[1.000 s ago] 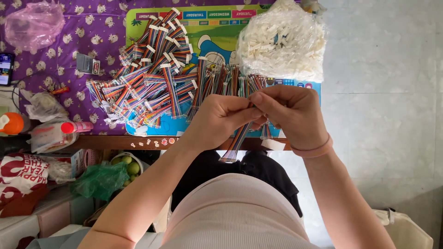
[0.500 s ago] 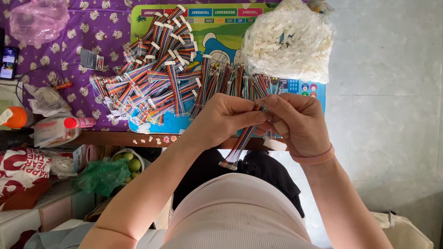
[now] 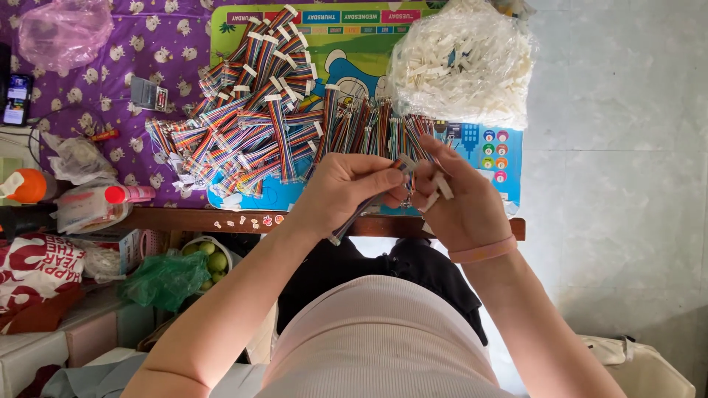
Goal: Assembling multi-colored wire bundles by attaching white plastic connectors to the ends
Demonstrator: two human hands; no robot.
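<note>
Far left: phone [image 3: 15, 99] lying on purple cloth [image 3: 110, 66] w/ pink bag [image 3: 65, 33] above; orange-capped bottle [image 3: 26, 186] & red-capped bottle [image 3: 110, 195] sitting at bench [image 3: 184, 220] edge.
Below bench: green bag [image 3: 166, 278] resting beside bowl of green fruit [image 3: 210, 259].
Centre: pile of rainbow ribbon cables [image 3: 251, 125] spreading over colourful mat [image 3: 346, 37].
Left hand [image 3: 343, 195]: closing round one ribbon cable [image 3: 361, 210], thumb pressing near its top end; cable's lower end hanging past bench edge.
Right hand [image 3: 461, 203]: fingers pinching white connector [image 3: 441, 188] just beside cable's top end, above bench front edge; pink band [image 3: 483, 250] on wrist.
Right: clear bag of white connectors [image 3: 461, 63] sitting on mat, near cables.
</note>
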